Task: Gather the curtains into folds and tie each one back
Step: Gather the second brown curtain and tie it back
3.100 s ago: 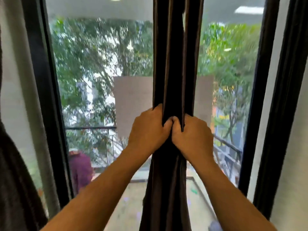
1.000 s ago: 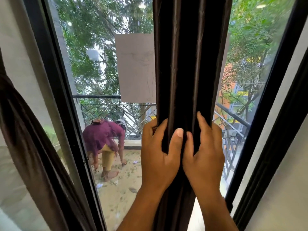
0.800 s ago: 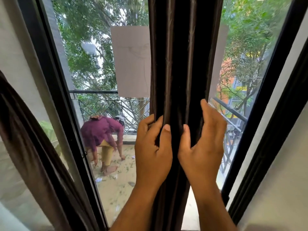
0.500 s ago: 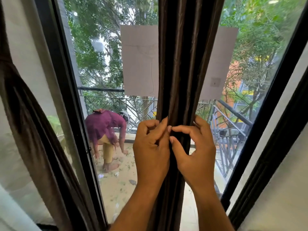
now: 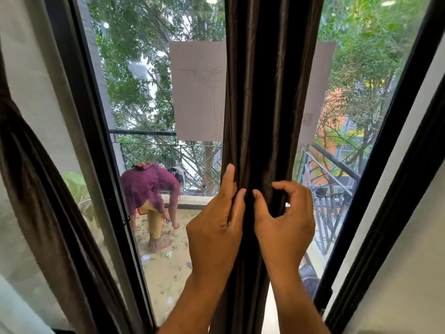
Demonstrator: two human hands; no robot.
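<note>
A dark brown curtain hangs in vertical folds down the middle of the window. My left hand grips its left edge, thumb against the fabric and one finger pointing up along a fold. My right hand curls round the right side of the bundle, thumb pressing the folds beside my left thumb. Below my hands the cloth narrows into a tight bundle. A second dark curtain hangs swept aside at the far left.
Black window frames stand left and right of the glass. Paper sheets are stuck to the pane behind the curtain. Outside, a person in a purple top bends over on a balcony with railings. A white wall lies at right.
My hands have stayed at the same height on the curtain. My right fingers reached further round the right side and gathered folds inward; my left index finger has straightened upward.
</note>
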